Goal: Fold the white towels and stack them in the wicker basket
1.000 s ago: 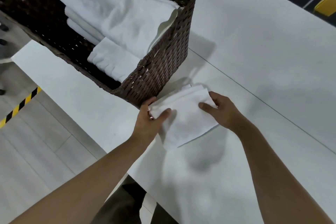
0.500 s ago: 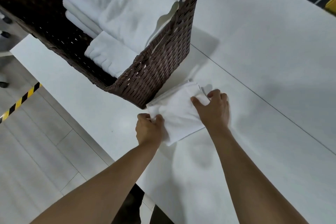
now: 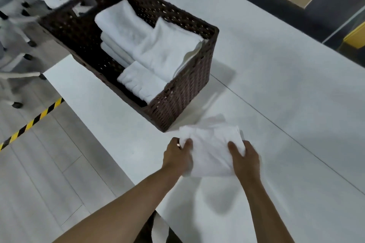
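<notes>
The wicker basket (image 3: 183, 94) stands at the far-left corner of the tabletop (image 3: 276, 85), dark brown and open at the top. Inside it lie folded white towels: a stack (image 3: 122, 25) at the far end, a larger leaning towel (image 3: 167, 51) tilted against the right wall, and a smaller towel (image 3: 142, 83) lying flat at the near end.

Just beside the basket's near corner, close to the tabletop's left edge, a folded towel (image 3: 211, 150) is held between both hands. The left hand (image 3: 178, 156) pinches its left edge, with the thumb on top and the fingers curled underneath. The right hand (image 3: 245, 157) grips the right edge the same way — thumb laid across the upper face, fingers wrapped round the side. Both forearms reach forward from the near edge, roughly parallel. A soft shadow falls on the tabletop below the towel, nearer the person — the blur leaves it unclear whether the cloth touches the surface.
</notes>
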A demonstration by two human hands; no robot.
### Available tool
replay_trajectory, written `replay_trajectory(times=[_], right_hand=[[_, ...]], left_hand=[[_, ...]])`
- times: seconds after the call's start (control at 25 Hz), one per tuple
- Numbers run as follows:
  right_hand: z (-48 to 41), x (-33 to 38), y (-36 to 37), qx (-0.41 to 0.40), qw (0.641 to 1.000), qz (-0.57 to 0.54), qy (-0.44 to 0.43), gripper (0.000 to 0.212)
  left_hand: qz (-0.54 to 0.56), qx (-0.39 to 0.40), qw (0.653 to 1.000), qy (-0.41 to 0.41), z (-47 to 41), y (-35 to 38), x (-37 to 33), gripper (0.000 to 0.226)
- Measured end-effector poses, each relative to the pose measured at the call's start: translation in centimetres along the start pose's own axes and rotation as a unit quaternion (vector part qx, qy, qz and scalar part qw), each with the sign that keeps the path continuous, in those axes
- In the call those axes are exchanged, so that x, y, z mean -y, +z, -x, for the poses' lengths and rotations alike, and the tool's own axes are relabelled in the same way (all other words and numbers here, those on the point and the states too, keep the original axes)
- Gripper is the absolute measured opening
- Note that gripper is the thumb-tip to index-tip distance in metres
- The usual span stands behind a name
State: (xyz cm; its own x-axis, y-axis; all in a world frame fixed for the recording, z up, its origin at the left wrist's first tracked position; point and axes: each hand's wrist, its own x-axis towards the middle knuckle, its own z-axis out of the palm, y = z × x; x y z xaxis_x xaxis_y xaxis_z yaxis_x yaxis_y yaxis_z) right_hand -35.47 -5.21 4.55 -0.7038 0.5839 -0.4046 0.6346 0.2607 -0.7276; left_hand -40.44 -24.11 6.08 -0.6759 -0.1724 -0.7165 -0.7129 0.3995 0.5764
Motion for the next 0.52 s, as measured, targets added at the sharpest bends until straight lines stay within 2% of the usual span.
replay_trajectory(times=[0.24,0.36,0.44,0.52], right_hand=[[5.0,4.0,-4.4,-0.082,0.994,-0.066,0.012,0.017],[8.1,6.7,-5.3,-0.141,0.986,-0.085,0.003,0.022],[10.7,8.8,-4.9,-0.175,0.979,-0.103,-0.002,0.026],[12.9,11.0,-4.1,-0.200,0.971,-0.131,0.000,0.021]], left_hand=[[0.015,0.153,0.974,0.168,4.4,-4.9,-2.9,0.026],[0.043,0.240,0.949,0.201,6.0,-8.1,-4.6,0.022],[0.048,0.289,0.932,0.215,6.9,-10.7,-5.7,0.033],[0.030,0.309,0.917,0.249,7.4,-13.4,-6.7,0.032]])
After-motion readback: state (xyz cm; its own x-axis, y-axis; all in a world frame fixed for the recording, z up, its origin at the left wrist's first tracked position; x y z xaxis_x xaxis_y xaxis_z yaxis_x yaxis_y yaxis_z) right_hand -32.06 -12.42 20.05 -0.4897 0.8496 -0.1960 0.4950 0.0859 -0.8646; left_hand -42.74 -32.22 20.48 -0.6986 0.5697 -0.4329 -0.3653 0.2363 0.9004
